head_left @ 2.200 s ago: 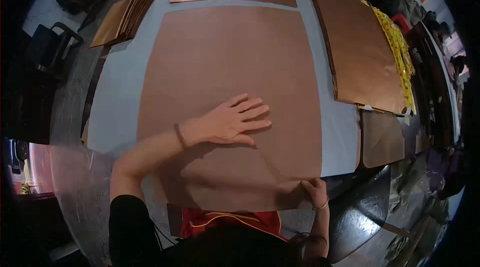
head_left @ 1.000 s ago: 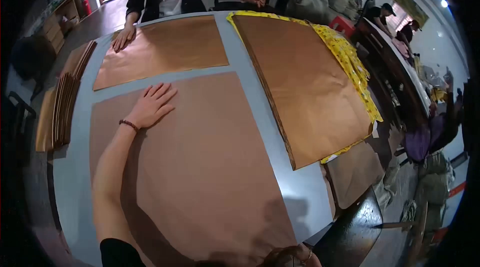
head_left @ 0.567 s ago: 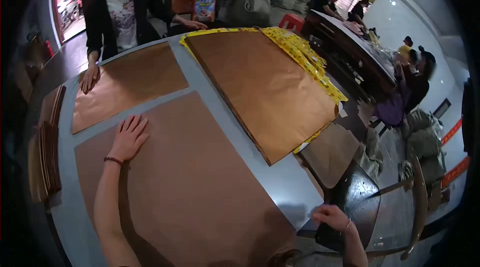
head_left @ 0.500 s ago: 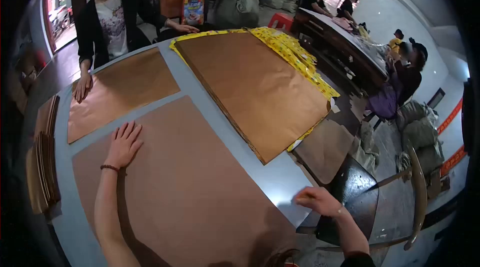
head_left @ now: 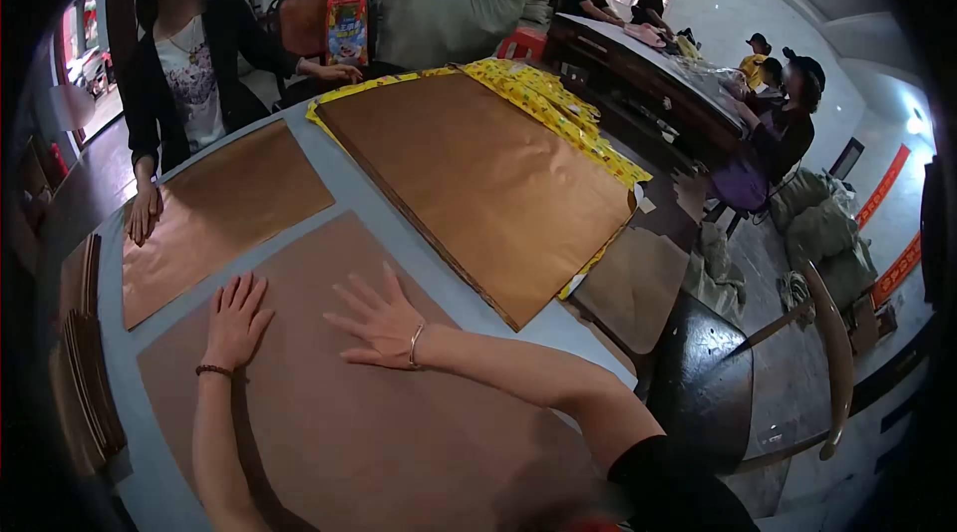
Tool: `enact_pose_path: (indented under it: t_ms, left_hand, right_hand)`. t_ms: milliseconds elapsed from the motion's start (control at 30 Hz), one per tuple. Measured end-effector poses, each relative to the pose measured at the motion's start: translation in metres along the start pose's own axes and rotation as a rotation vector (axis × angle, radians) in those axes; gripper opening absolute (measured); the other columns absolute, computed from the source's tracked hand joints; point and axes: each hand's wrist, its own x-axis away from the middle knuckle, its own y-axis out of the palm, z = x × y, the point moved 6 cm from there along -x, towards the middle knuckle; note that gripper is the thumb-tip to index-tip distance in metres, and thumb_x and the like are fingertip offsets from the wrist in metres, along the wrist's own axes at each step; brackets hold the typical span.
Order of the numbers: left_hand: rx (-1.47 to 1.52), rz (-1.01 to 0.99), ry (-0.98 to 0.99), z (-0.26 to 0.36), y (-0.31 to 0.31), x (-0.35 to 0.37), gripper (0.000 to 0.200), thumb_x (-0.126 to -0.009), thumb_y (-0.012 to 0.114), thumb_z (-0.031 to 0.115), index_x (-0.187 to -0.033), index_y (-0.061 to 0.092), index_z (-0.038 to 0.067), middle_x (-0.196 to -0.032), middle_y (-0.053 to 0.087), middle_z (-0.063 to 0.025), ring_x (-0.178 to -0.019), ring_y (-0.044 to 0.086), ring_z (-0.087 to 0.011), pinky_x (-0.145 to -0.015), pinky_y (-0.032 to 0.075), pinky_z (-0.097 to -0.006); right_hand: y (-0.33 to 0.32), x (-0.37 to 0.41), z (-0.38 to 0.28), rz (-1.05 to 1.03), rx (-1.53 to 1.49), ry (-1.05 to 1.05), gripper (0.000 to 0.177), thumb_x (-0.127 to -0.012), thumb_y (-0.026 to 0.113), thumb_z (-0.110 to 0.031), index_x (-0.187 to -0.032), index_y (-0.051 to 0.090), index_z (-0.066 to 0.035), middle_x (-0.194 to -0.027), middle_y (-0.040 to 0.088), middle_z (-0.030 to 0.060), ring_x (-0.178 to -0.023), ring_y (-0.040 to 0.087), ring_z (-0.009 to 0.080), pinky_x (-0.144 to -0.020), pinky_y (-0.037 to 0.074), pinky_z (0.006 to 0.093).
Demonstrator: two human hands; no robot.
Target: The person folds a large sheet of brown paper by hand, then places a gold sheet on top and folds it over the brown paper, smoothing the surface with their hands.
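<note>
A large sheet of brown paper (head_left: 329, 432) covers the near part of the pale table. On its left part lies my left hand (head_left: 237, 321), flat and open, with a dark beaded bracelet at the wrist. My right hand (head_left: 379, 321) is open too, fingers spread over the sheet's upper middle; a thin bracelet circles that wrist. Beyond the hands is a smaller brown sheet (head_left: 234, 213). A thick stack of brown paper (head_left: 488, 193) rests at the back right, on yellow printed wrapping (head_left: 538, 98). Neither hand holds anything.
Across the table a person in a dark jacket rests a hand (head_left: 146, 213) on the smaller sheet. Folded brown paper (head_left: 85, 382) hangs by the left edge. A wooden chair (head_left: 708, 372) stands at the right. Several people work at a far table (head_left: 638, 58) beside sacks (head_left: 827, 233).
My right hand has come in from the table's right edge and now lies spread on the large sheet. My left hand stays flat on it. The camera view has shifted slightly.
</note>
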Motion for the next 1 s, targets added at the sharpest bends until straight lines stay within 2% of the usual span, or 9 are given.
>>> enact_pose_path:
  t_ms: [100,167,533,733,767,833,900,933,1000]
  left_hand:
    - [0.003,0.008,-0.026,-0.003,-0.002,0.002,0.051,-0.098,0.033,0.04,-0.144,0.031,0.018,-0.151,0.025,-0.008,-0.14,0.019,-0.0275,-0.113,0.012,-0.0418]
    - [0.003,0.017,-0.045,-0.003,-0.005,0.001,0.051,-0.098,0.033,0.039,-0.144,0.031,0.018,-0.151,0.025,-0.0081,-0.14,0.019,-0.0275,-0.113,0.013,-0.0417]
    - [-0.007,0.011,-0.16,-0.015,-0.008,0.006,0.05,-0.098,0.035,0.037,-0.144,0.032,0.018,-0.15,0.026,-0.0085,-0.139,0.021,-0.0277,-0.113,0.014,-0.0413]
    - [-0.015,0.033,-0.213,-0.132,0.034,0.058,0.05,-0.097,0.036,0.036,-0.144,0.033,0.018,-0.15,0.027,-0.0087,-0.139,0.022,-0.0278,-0.112,0.015,-0.041]
    - [-0.017,0.037,-0.214,-0.129,0.031,0.054,0.05,-0.097,0.036,0.036,-0.144,0.033,0.018,-0.15,0.027,-0.0087,-0.139,0.022,-0.0278,-0.112,0.015,-0.041]
    - [0.022,-0.082,-0.374,-0.144,0.022,0.074,0.053,-0.1,0.027,0.044,-0.147,0.025,0.019,-0.154,0.017,-0.0068,-0.142,0.01,-0.025,-0.114,0.007,-0.0416]
    - [-0.064,-0.034,-0.481,-0.164,0.018,0.091,0.049,-0.099,0.031,0.035,-0.145,0.03,0.017,-0.152,0.024,-0.0071,-0.141,0.016,-0.0254,-0.114,0.01,-0.0386]
    - [-0.028,-0.006,-0.437,-0.209,0.043,0.095,0.05,-0.1,0.029,0.035,-0.146,0.028,0.017,-0.152,0.025,-0.0067,-0.141,0.015,-0.0251,-0.114,0.009,-0.0388]
    - [-0.053,-0.009,-0.531,-0.296,0.086,0.1,0.05,-0.1,0.027,0.036,-0.147,0.026,0.017,-0.151,0.025,-0.007,-0.142,0.014,-0.0246,-0.114,0.008,-0.0393]
  right_hand:
    - [0.003,-0.016,0.018,0.025,0.076,0.004,0.065,-0.093,0.019,-0.062,-0.147,0.02,-0.027,-0.155,0.01,0.0079,-0.143,0.0,0.0289,-0.108,-0.008,0.0632]
    - [0.012,-0.022,0.025,-0.03,-0.048,-0.038,0.064,-0.093,0.019,-0.061,-0.147,0.02,-0.028,-0.155,0.01,0.0061,-0.143,0.002,0.0269,-0.109,-0.007,0.0603]
    - [0.005,-0.013,0.026,-0.04,-0.116,0.014,0.061,-0.092,0.023,-0.061,-0.146,0.023,-0.031,-0.155,0.011,0.0028,-0.143,0.005,0.0269,-0.108,-0.003,0.0644]
    - [0.007,-0.013,0.028,-0.02,-0.141,0.003,0.062,-0.092,0.022,-0.062,-0.146,0.023,-0.031,-0.155,0.011,0.0041,-0.143,0.004,0.028,-0.107,-0.004,0.0651]
    - [0.009,-0.014,0.026,-0.015,-0.143,0.012,0.062,-0.092,0.022,-0.062,-0.146,0.023,-0.031,-0.155,0.011,0.0041,-0.143,0.004,0.028,-0.107,-0.004,0.0651]
    - [0.01,-0.015,0.027,0.027,-0.16,0.005,0.061,-0.091,0.031,-0.058,-0.144,0.028,-0.029,-0.154,0.015,0.0062,-0.143,0.007,0.0289,-0.108,0.002,0.0652]
    - [-0.001,-0.009,0.026,-0.001,-0.202,0.005,0.061,-0.091,0.032,-0.057,-0.145,0.028,-0.029,-0.154,0.014,0.0057,-0.143,0.006,0.0283,-0.108,-0.002,0.0645]
    - [-0.004,-0.005,0.024,-0.012,-0.213,0.0,0.061,-0.091,0.032,-0.058,-0.145,0.029,-0.029,-0.154,0.014,0.0056,-0.143,0.005,0.028,-0.108,-0.003,0.0642]
    - [-0.003,-0.003,0.026,0.011,-0.263,-0.003,0.061,-0.091,0.032,-0.058,-0.144,0.031,-0.028,-0.155,0.013,0.0054,-0.143,0.003,0.0273,-0.108,-0.004,0.0643]
